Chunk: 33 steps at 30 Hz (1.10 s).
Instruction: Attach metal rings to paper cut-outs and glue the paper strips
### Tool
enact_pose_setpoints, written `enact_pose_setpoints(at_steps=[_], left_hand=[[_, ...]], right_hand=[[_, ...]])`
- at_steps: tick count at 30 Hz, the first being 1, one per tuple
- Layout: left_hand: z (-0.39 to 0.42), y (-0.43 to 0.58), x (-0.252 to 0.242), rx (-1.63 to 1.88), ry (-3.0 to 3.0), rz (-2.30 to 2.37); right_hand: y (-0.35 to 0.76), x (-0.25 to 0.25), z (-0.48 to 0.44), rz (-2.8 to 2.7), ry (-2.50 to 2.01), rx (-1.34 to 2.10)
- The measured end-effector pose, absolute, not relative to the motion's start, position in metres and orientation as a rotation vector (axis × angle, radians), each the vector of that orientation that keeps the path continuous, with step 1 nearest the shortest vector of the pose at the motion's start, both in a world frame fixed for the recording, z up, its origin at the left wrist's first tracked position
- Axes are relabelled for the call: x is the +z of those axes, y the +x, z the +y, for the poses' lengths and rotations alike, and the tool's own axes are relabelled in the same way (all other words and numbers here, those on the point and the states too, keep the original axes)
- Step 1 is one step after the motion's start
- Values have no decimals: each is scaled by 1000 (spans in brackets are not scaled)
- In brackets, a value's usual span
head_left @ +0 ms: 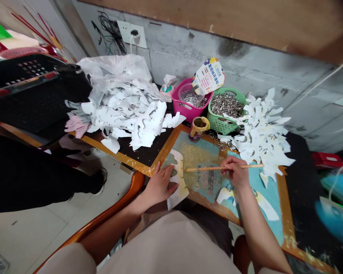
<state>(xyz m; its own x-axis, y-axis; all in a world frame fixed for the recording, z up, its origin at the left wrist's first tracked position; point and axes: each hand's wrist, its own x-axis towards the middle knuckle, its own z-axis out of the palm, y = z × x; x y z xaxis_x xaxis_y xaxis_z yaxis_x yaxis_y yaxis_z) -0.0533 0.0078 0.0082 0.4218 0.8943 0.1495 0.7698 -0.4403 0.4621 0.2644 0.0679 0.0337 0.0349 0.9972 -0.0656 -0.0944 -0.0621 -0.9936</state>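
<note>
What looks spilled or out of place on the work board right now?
Loose metal rings lie scattered on the board's orange frame, just outside the green plastic basket that holds the rest, so they look spilled. Yellow residue also smears the board's blue surface, though it may be normal wear.

Orange-edged workbench (284, 213), white cutouts (263, 140), pink basket (183, 108), green mesh basket (220, 123)

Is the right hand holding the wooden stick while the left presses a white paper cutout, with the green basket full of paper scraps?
No: the green basket holds small metal rings, not paper scraps, as the head view shows. The right hand holds the wooden stick and the left hand presses the white paper cutout, as you said.
</note>
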Motion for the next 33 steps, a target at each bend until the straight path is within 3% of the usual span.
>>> enact_pose_setpoints(at_steps=[16,26,33], left_hand=[[14,-60,14,637,2313,1355],[98,-57,19,753,2216,1463],[129,-55,16,844,1764,1147]], right_hand=[[246,29,63,-1150,-1209,1125],[247,30,46,-907,-1169,1142],[259,20,27,-740,-1073,1224]])
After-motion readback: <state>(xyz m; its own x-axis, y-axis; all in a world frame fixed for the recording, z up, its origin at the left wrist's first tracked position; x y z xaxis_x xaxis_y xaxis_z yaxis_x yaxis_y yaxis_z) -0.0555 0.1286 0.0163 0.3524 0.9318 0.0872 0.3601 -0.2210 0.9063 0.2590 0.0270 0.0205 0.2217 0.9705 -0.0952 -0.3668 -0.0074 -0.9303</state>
